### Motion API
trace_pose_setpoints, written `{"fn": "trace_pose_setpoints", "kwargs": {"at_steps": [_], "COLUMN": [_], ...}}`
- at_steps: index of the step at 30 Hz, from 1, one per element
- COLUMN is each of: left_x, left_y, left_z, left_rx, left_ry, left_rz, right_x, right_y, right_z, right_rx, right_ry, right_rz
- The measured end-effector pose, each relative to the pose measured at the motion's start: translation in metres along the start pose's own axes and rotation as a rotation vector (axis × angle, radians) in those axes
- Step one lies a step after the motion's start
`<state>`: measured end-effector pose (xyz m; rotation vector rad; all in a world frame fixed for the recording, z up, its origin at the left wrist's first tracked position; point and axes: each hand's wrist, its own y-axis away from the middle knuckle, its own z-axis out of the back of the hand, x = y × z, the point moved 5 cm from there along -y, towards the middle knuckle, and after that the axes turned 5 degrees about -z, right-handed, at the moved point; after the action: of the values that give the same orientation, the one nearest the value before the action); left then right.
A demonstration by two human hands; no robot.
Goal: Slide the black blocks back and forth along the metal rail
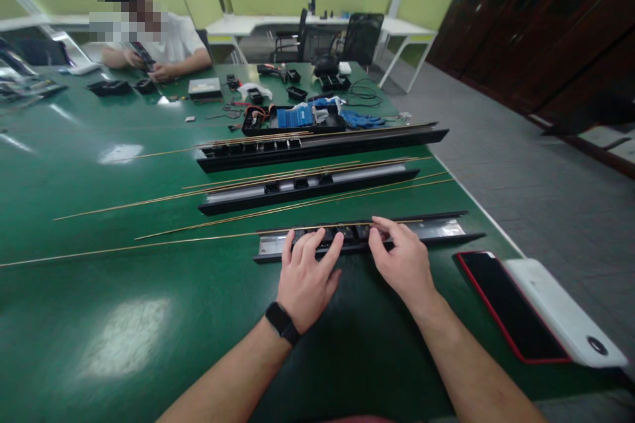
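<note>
A black channel (436,229) with a silvery inner floor lies nearest me, with several small black blocks (348,232) seated in its middle. A thin brass-coloured rod (198,240) runs along the channel and far out over the table to the left. My left hand (307,274), with a dark band on its wrist, rests over the channel's left half; its fingers are spread, the tips at the blocks and the rod. The thumb and index finger of my right hand (401,254) close around the rod at the right end of the blocks. Its other fingers are partly hidden.
Beyond lie two more black channels (317,193) (377,140) and several loose rods (238,215). A black tray (253,130) holds blue packets. At right, a red-edged phone-like slab (510,307) lies beside a white device (560,310). Across the green table (149,304) sits a person (173,46).
</note>
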<state>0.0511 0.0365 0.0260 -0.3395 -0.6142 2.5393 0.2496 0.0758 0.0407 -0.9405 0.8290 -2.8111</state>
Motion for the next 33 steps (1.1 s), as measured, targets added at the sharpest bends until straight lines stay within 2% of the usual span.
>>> {"fn": "trace_pose_setpoints", "kwargs": {"at_steps": [6,14,24,33], "left_x": [0.0003,0.0002,0.0009,0.0006], "left_y": [0.0006,0.0017,0.0009,0.0009], "left_z": [-0.0007,-0.0017,-0.0014,-0.0015], "left_rx": [0.005,0.006,0.002,0.005], "left_ry": [-0.005,0.002,0.003,-0.005], "left_rz": [-0.002,0.000,0.000,0.000], "right_x": [0.0023,-0.0042,0.0020,-0.0007], "right_y": [0.0009,-0.0018,0.0004,-0.0006], "right_z": [-0.0014,0.0035,-0.0014,0.0004], "right_rx": [0.022,-0.011,0.015,0.015], "right_ry": [0.012,0.004,0.011,0.004], "right_rz": [0.009,-0.041,0.015,-0.017]}}
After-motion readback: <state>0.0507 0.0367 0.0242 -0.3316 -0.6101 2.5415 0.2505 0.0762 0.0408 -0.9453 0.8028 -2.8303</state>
